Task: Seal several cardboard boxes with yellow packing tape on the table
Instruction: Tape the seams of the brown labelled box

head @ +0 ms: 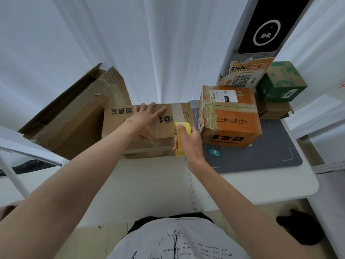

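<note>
A brown cardboard box (119,126) with black printed characters lies on the white table (149,184) in front of me. My left hand (147,122) rests flat on its top with the fingers spread. My right hand (192,143) grips a roll of yellow packing tape (180,139) at the box's right end, held on edge against the box. A strip of pale tape (177,113) runs across the box top, just behind the roll.
An orange and brown box (229,118) stands to the right on a grey mat (261,157), with a small teal cutter (214,151) in front of it. A green box (280,81) sits behind. A large open carton (74,116) leans at the left.
</note>
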### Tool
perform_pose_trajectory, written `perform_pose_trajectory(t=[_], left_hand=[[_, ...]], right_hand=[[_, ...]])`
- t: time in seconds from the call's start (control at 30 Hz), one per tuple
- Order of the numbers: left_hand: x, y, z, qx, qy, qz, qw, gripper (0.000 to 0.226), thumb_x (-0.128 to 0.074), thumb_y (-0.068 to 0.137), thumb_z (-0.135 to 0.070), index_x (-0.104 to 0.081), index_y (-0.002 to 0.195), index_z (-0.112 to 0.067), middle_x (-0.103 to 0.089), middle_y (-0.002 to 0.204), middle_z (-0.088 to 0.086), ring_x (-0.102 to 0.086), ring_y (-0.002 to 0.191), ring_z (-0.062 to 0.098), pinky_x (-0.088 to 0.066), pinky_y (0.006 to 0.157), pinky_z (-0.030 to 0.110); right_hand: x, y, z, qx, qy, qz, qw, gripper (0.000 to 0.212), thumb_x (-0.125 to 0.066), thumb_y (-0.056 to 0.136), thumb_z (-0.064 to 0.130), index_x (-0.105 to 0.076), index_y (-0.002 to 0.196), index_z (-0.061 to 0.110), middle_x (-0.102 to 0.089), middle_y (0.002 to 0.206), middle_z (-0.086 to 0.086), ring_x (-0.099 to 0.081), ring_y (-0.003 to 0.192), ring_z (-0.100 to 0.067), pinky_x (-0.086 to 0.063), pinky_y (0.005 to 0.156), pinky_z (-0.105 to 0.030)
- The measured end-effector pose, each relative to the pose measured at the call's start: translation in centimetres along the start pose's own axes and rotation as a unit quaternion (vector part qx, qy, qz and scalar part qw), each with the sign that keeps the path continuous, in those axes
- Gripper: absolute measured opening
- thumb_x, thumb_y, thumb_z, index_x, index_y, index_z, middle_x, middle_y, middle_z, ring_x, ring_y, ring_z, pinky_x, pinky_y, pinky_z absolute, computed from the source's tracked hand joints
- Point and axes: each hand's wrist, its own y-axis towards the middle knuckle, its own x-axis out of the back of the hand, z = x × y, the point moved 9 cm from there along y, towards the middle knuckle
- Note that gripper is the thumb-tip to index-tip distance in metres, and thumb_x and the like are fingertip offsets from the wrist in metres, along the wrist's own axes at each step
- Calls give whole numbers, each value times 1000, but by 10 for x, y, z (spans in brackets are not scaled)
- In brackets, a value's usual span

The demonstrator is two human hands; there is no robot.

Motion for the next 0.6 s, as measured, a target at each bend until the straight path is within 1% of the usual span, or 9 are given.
perform_pose_trajectory(t=[0.07,0.17,0.27,0.43,0.6], left_hand=[[-1,1,1,-1,-5,4,1000,152,-84,46,-73,16,156,-42,-2,161,6,-15,145,41,-16,118,66],[0,2,1,1,-11,10,1000,151,-85,46,-70,16,156,-43,0,162,5,-13,146,41,-15,118,66],[-1,2,1,1,-13,11,1000,151,-85,47,-69,15,156,-43,0,162,5,-12,146,41,-13,119,65],[-1,3,2,1,-22,17,1000,153,-86,46,-71,16,156,-44,1,162,4,-10,147,41,-11,119,65],[-1,3,1,0,-19,17,1000,153,-87,46,-71,16,156,-43,2,162,4,-10,147,42,-11,118,66]], right_hand=[[0,0,0,-24,14,27,999,16,-53,97,31,-56,106,17,-65,69,-4,-61,56,-17,-58,75,-45],[-2,-1,2,-34,2,51,998,17,-54,99,27,-55,110,15,-66,75,-6,-63,63,-18,-58,73,-40],[-5,-2,1,-46,-10,62,997,17,-54,100,28,-53,112,16,-66,78,-5,-64,68,-18,-60,79,-43],[-1,-6,-19,-100,-1,67,993,22,-56,102,31,-56,114,13,-67,80,-5,-64,67,-16,-58,72,-33],[2,-6,-39,-143,16,56,988,30,-58,101,35,-56,119,11,-69,81,-6,-66,69,-17,-59,77,-36]])
